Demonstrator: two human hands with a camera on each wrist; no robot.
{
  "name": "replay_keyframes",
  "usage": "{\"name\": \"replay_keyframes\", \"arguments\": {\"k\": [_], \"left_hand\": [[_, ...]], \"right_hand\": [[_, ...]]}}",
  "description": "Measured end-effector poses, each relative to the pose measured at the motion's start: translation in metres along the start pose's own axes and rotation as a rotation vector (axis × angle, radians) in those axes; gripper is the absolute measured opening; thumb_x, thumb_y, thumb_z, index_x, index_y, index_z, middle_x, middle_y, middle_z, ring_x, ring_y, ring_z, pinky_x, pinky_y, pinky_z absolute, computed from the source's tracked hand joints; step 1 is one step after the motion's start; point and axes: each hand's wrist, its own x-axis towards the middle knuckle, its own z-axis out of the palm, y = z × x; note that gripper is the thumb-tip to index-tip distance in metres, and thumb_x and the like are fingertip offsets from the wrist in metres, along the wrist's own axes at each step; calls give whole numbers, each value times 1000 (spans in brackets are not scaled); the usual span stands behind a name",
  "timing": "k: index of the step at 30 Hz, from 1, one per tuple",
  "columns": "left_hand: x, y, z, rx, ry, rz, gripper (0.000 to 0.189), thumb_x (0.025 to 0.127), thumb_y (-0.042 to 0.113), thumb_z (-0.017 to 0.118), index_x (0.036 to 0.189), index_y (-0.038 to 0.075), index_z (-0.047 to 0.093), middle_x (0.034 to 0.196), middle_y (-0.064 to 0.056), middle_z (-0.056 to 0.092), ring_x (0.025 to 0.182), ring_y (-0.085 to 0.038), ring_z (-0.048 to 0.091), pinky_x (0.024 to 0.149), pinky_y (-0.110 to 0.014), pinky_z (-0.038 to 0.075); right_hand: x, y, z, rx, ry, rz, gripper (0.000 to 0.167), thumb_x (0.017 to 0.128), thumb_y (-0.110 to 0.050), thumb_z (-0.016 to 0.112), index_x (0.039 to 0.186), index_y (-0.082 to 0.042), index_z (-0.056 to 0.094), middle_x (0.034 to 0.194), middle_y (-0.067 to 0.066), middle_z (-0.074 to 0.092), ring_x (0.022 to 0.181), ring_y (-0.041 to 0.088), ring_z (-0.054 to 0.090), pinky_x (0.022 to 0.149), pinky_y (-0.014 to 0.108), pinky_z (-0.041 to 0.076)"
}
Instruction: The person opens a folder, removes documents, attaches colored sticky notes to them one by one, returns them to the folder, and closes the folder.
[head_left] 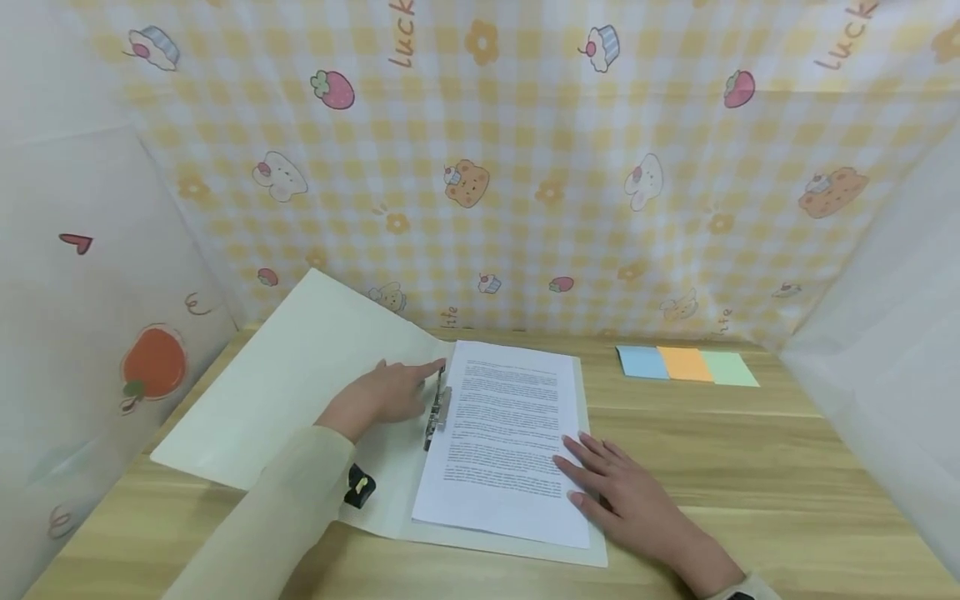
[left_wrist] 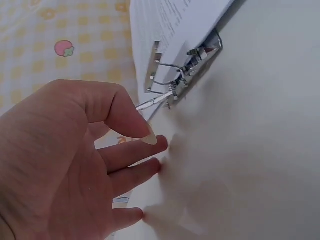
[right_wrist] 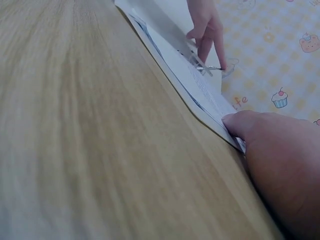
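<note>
A pale file folder (head_left: pixel 300 375) lies spread on the table, its cover turned out to the left. On its right side rests a stack of printed paper (head_left: pixel 502 433), beside a metal lever clip (head_left: pixel 437 412) at the fold. My left hand (head_left: pixel 386 393) touches the far end of the clip's lever with a straight index finger. In the left wrist view the thumb bends over and the other fingertips (left_wrist: pixel 160 142) reach toward the folder. My right hand (head_left: pixel 618 492) rests with spread fingers on the right edge of the paper; its thumb (right_wrist: pixel 240 124) lies on the sheets.
Blue, orange and green sticky notes (head_left: pixel 686 364) lie in a row at the back right of the wooden table (head_left: pixel 712 450). A yellow checked cloth (head_left: pixel 525 167) hangs behind. Beside the left sleeve shows a small black object (head_left: pixel 358 487) with a yellow mark.
</note>
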Motion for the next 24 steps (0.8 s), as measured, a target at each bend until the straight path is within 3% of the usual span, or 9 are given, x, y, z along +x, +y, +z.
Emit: {"name": "replay_keyframes", "arguments": {"k": [3, 5, 13, 20, 24], "left_hand": [[8, -1, 2, -15, -14, -4, 69, 95, 14, 56, 160, 23, 33, 148, -12, 58, 143, -35, 48, 126, -62, 13], [13, -1, 3, -21, -22, 0, 69, 94, 13, 58, 159, 21, 35, 156, -12, 49, 150, -36, 38, 126, -62, 14], [22, -3, 8, -41, -5, 2, 73, 88, 21, 71, 155, 16, 43, 161, -10, 43, 154, -35, 31, 126, -63, 11], [23, -3, 13, -24, 13, 7, 70, 92, 27, 68, 155, 16, 41, 160, -10, 43, 155, -35, 27, 127, -62, 8], [23, -8, 17, 9, 35, 22, 68, 95, 27, 63, 156, 10, 38, 161, -12, 42, 155, -36, 28, 127, -61, 10]], "right_hand": [[1, 0, 0, -5, 8, -8, 48, 102, -36, 58, 148, -25, 53, 158, 2, 47, 146, 31, 45, 125, 14, -5], [1, 0, 0, -11, 12, -18, 48, 102, -36, 58, 148, -25, 53, 157, 3, 48, 146, 31, 45, 125, 14, -5], [1, -1, -3, -28, 18, -16, 48, 101, -37, 59, 148, -26, 54, 157, 2, 48, 145, 30, 46, 126, 15, -4], [0, 1, -1, 0, 39, -12, 48, 100, -37, 60, 146, -25, 56, 156, 3, 50, 145, 31, 47, 126, 17, -2], [1, 2, 2, 35, 58, -7, 46, 99, -36, 62, 143, -24, 59, 154, 3, 53, 144, 32, 48, 127, 17, 1]]}}
